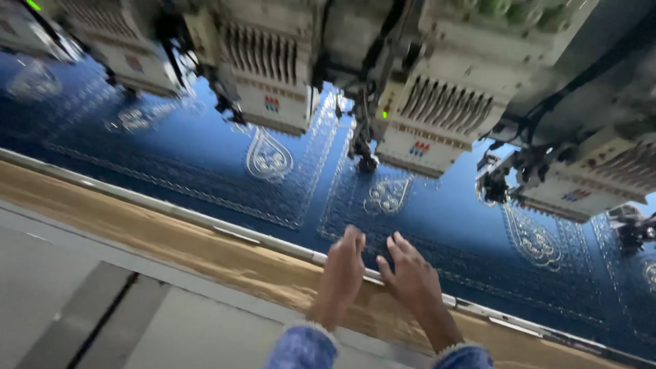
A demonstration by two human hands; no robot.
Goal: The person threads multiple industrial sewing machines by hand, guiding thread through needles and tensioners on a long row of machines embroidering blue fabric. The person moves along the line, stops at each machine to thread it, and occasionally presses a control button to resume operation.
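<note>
head view: both hands reach forward over the metal frame rail (273, 240) that runs along the near edge of the blue cloth (205, 157). the left hand (342, 273) lies flat, fingers together and stretched out, its fingertips just past the rail and on the cloth's edge. the right hand (410, 277) is just beside it, on the far side from the wooden strip's long end, fingers spread a little and also flat, palm down on the rail and the cloth border. neither hand grips anything; both are open and pressed or resting on the surface. blue knit cuffs (307, 342) show at both wrists.

the blue cloth is stretched tight beyond the rail and carries pale stitched teardrop motifs (269, 157) and bordered panels. above the cloth, well beyond the rail, hangs a row of cream embroidery heads (424, 116) with needle bars and small green lights. on the near side of the rail runs a wooden strip (137, 232), and nearer still a grey floor (61, 301).
</note>
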